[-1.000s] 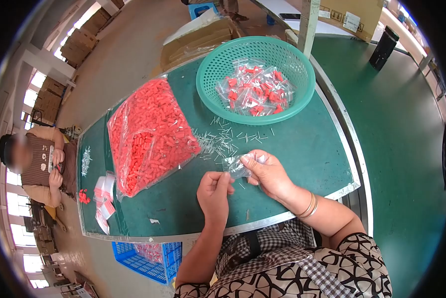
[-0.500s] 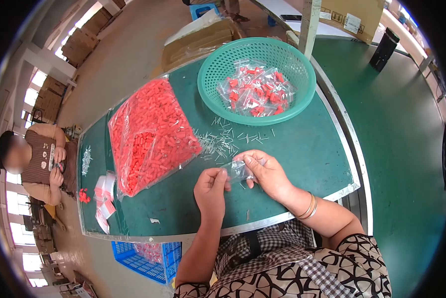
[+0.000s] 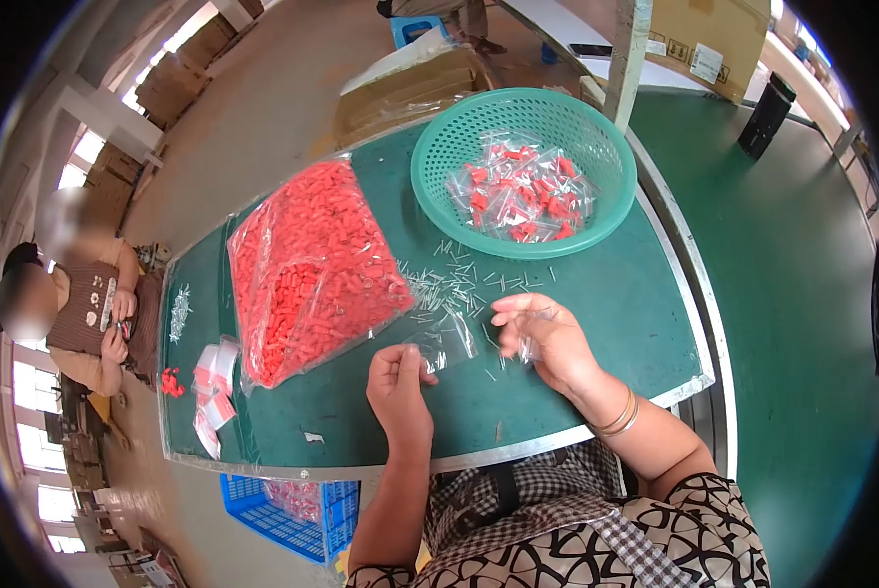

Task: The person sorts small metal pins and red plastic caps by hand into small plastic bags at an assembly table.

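Observation:
My left hand [image 3: 401, 394] pinches a small clear plastic bag [image 3: 446, 343] by its left edge, over the near part of the green table. To its right, my right hand [image 3: 549, 343] is raised with curled fingers around some clear plastic at the palm. Loose metal pins [image 3: 449, 286] lie scattered just beyond both hands. A large clear bag of red plastic pieces [image 3: 312, 269] rests to the left. Beyond the pins sits a green perforated basket [image 3: 524, 249], holding small bags with red pieces [image 3: 528, 191].
At the far left a co-worker [image 3: 92, 304] sits by the table edge [image 3: 293, 474], near pins [image 3: 180, 314], red pieces [image 3: 171, 383] and flat packets [image 3: 213, 392]. A blue crate [image 3: 337, 519] stands below. A metal post [image 3: 628, 69] rises behind the basket.
My hands have moved apart. The small bag now hangs from my left hand alone, and my right hand has let go of it and shifted right. The whole view has shifted slightly.

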Tool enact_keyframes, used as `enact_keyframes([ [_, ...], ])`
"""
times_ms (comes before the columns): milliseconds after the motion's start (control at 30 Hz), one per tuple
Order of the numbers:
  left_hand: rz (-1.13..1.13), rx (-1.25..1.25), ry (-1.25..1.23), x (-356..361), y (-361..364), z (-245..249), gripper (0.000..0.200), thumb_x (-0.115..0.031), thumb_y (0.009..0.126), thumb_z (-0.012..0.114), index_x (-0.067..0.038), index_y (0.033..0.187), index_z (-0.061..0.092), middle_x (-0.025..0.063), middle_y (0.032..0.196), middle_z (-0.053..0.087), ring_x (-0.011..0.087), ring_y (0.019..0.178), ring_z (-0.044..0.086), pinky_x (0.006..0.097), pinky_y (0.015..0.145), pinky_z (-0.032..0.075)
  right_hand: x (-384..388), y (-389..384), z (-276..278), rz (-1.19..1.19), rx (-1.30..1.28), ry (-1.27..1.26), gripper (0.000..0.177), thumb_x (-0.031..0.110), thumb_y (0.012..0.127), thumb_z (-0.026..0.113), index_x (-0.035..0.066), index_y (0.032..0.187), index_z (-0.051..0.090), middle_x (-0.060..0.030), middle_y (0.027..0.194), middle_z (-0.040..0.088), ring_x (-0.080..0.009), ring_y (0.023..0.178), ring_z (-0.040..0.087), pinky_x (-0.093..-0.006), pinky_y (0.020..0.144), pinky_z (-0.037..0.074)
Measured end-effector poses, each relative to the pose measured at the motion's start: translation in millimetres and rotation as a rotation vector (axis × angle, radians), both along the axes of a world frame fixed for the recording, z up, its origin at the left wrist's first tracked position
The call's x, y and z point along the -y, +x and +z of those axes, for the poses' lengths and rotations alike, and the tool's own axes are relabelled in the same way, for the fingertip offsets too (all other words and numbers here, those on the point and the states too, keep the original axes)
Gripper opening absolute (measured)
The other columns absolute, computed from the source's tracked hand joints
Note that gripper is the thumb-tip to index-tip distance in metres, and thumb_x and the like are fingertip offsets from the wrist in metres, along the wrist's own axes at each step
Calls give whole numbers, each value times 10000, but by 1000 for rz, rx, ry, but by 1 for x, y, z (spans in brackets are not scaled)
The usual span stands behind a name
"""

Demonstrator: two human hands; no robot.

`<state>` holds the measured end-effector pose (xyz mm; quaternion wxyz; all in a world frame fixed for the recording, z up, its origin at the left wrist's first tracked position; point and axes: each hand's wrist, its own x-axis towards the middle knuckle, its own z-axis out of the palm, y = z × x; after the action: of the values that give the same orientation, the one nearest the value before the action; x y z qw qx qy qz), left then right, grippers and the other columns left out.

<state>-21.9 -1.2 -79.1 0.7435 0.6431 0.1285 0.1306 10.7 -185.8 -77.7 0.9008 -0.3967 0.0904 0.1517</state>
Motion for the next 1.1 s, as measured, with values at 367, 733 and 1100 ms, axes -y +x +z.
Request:
enact_keyframes([
  [367, -508, -103, -277, 37, -29, 6, 76, -65, 945, 500, -6, 969, 542, 71, 868, 598, 128, 707, 554, 267, 658, 468, 4, 8, -14, 27, -166, 501, 258, 202, 981, 503, 27, 1170, 512, 10, 657, 415, -79, 529, 337, -234, 489, 337],
  [733, -460, -3, -234, 43, -13, 0, 126, -111, 968, 498, -3, 1014, 542, 100, 956, 637, 165, 884, 613, 323, 844, 494, 9, 3, -17, -80, -101, 269, 224, 234, 958, 541, 36, 1045, 595, 60, 589, 329, -60, 422, 243, -210, 381, 219],
  [1100, -91, -2, -192, 16, -16, -7, 140, -140, 966, 520, -8, 1006, 540, 88, 875, 629, 180, 816, 630, 319, 779, 515, -13, -15, 1, 127, 322, -425, 423, 89, 769, 769, 12, 1156, 615, -38, 1024, 660, 12, 570, 417, -152, 487, 350],
])
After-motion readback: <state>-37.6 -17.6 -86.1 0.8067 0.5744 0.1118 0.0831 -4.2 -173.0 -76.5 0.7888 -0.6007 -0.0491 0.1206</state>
